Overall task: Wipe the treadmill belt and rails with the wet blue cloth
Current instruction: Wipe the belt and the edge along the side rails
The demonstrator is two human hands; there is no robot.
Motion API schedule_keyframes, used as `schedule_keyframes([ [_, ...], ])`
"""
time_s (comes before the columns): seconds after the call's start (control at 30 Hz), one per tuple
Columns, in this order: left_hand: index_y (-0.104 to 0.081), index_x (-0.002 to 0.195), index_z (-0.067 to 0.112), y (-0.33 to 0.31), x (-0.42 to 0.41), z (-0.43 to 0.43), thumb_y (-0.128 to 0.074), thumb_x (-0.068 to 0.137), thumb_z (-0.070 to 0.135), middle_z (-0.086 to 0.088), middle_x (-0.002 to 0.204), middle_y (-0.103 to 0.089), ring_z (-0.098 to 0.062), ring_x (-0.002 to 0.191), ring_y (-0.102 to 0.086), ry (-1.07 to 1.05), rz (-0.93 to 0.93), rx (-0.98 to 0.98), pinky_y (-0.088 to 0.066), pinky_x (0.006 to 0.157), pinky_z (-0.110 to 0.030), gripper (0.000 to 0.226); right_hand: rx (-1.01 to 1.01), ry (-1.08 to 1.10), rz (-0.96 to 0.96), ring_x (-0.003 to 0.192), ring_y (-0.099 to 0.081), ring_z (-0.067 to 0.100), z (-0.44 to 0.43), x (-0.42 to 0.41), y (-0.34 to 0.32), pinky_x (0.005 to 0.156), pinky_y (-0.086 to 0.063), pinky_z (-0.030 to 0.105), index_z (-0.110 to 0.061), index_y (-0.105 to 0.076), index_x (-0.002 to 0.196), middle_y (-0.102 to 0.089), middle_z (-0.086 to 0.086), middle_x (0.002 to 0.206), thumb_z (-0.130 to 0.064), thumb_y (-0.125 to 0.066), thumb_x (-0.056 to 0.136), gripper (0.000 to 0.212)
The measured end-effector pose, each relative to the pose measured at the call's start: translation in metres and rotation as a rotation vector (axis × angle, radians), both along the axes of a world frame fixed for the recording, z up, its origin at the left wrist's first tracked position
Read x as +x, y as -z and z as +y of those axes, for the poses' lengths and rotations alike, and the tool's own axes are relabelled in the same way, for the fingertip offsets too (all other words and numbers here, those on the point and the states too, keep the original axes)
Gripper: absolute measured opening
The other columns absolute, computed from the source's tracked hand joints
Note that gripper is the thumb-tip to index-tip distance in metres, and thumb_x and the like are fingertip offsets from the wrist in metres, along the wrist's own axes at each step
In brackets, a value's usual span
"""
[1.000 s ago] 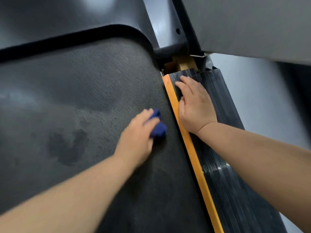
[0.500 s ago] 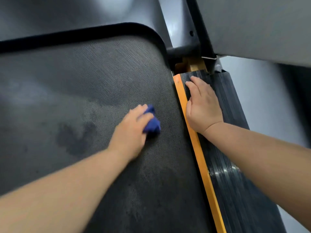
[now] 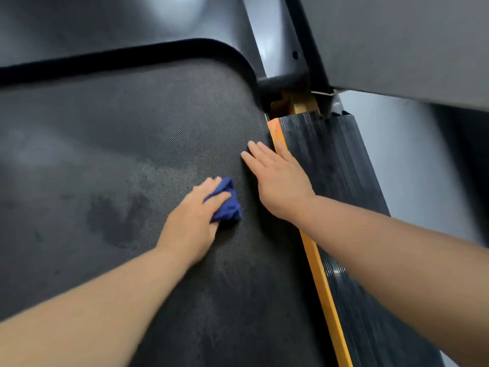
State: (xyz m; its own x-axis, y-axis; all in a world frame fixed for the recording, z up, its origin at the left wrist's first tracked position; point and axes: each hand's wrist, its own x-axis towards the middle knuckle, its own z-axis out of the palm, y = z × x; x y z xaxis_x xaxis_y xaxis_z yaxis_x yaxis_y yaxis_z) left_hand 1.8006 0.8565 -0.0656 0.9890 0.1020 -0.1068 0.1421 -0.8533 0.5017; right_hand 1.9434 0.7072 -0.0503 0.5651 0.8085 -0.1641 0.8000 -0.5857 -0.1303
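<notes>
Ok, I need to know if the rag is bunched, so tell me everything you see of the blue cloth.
The blue cloth is deep blue soft fabric, crumpled into a small wad, not spread out. It lies on the dark textured belt near its right edge. The left hand grips its near side, fingers curled over it; only the far folds show. The right hand lies flat, not touching it. Wetness cannot be judged.

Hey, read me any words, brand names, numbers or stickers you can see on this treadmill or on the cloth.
None: no word, brand, number or sign shows anywhere.
The belt, ribbed side rail, orange strip, blue cloth and grey housing all show plain surfaces.
</notes>
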Motion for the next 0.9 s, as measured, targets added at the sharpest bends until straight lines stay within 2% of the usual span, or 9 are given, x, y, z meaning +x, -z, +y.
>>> schedule_keyframes([
  [0.07,-0.068,0.114,0.009,-0.005,-0.019,0.003,-0.077,0.060,-0.002,-0.017,0.129,-0.058,-0.038,0.116,-0.057,0.151,0.001,0.037,-0.025,0.108,-0.031,0.055,-0.061,0.009,0.001,0.147,-0.010,0.020,-0.002,0.000,0.005,0.116,0.009,0.036,-0.014,-0.019,0.151,-0.015,0.007,0.159,-0.016,-0.027,0.097,0.054],
  [0.13,-0.067,0.115,0.010,-0.010,-0.010,0.018,-0.080,0.059,-0.001,-0.015,0.129,-0.059,-0.034,0.116,-0.059,0.245,0.010,0.086,-0.031,0.108,-0.035,0.058,-0.071,0.004,-0.041,0.147,-0.011,0.020,-0.001,-0.001,0.009,0.116,0.008,0.037,-0.013,-0.017,0.151,-0.015,0.008,0.158,-0.016,-0.025,0.096,0.055],
  [0.3,-0.053,0.133,0.020,-0.011,0.073,0.054,-0.059,0.086,0.012,-0.003,0.149,-0.038,-0.027,0.134,-0.038,-0.196,-0.028,0.072,-0.029,0.107,-0.032,0.048,-0.146,0.002,-0.089,0.146,-0.011,0.021,-0.001,-0.003,0.014,0.118,0.004,0.040,-0.012,-0.015,0.151,-0.014,0.009,0.158,-0.017,-0.023,0.096,0.056],
  [0.37,-0.056,0.131,0.021,-0.005,0.068,0.051,-0.058,0.087,0.015,-0.002,0.149,-0.039,-0.026,0.134,-0.037,-0.206,-0.039,0.063,-0.031,0.106,-0.033,0.044,-0.143,-0.017,-0.110,0.146,-0.015,0.023,-0.001,-0.002,0.016,0.118,0.000,0.041,-0.010,-0.019,0.150,-0.019,0.010,0.157,-0.017,-0.024,0.095,0.056],
  [0.53,-0.069,0.112,0.014,-0.004,-0.030,0.017,-0.057,0.073,0.019,-0.011,0.130,-0.059,-0.029,0.117,-0.059,0.125,-0.016,0.016,-0.041,0.100,-0.029,0.041,-0.150,-0.014,-0.117,0.141,-0.030,0.027,0.000,-0.003,0.015,0.116,-0.007,0.042,-0.007,-0.033,0.145,-0.034,0.014,0.151,-0.017,-0.026,0.090,0.056],
  [0.63,-0.067,0.116,0.014,-0.008,-0.018,0.035,-0.071,0.070,0.010,-0.010,0.132,-0.058,-0.027,0.116,-0.059,0.291,-0.008,0.060,-0.052,0.090,-0.040,0.046,-0.157,-0.006,-0.122,0.141,-0.030,0.027,0.000,-0.004,0.013,0.114,-0.004,0.041,-0.007,-0.033,0.145,-0.033,0.014,0.151,-0.016,-0.028,0.090,0.056],
  [0.77,-0.045,0.140,0.026,-0.018,0.056,0.079,-0.055,0.092,0.016,0.004,0.156,-0.023,-0.020,0.138,-0.034,-0.119,0.052,0.139,-0.034,0.104,-0.034,0.050,-0.149,0.005,-0.118,0.140,-0.031,0.027,0.000,-0.004,0.017,0.115,-0.006,0.042,-0.006,-0.034,0.145,-0.034,0.014,0.151,-0.018,-0.022,0.089,0.058],
  [0.83,-0.047,0.137,0.025,-0.011,0.066,0.082,-0.055,0.092,0.018,0.003,0.156,-0.025,-0.022,0.136,-0.035,-0.192,0.019,0.146,-0.034,0.103,-0.036,0.046,-0.147,0.002,-0.117,0.141,-0.030,0.027,-0.001,-0.003,0.018,0.116,-0.006,0.042,-0.006,-0.034,0.145,-0.033,0.014,0.151,-0.021,-0.021,0.089,0.060],
  [0.9,-0.058,0.127,0.015,0.000,0.037,0.066,-0.058,0.084,0.013,-0.007,0.147,-0.041,-0.027,0.130,-0.045,-0.127,-0.030,0.123,-0.035,0.103,-0.035,0.043,-0.149,0.001,-0.112,0.142,-0.028,0.026,-0.002,-0.003,0.017,0.117,-0.006,0.042,-0.007,-0.034,0.145,-0.033,0.013,0.151,-0.024,-0.021,0.088,0.060],
])
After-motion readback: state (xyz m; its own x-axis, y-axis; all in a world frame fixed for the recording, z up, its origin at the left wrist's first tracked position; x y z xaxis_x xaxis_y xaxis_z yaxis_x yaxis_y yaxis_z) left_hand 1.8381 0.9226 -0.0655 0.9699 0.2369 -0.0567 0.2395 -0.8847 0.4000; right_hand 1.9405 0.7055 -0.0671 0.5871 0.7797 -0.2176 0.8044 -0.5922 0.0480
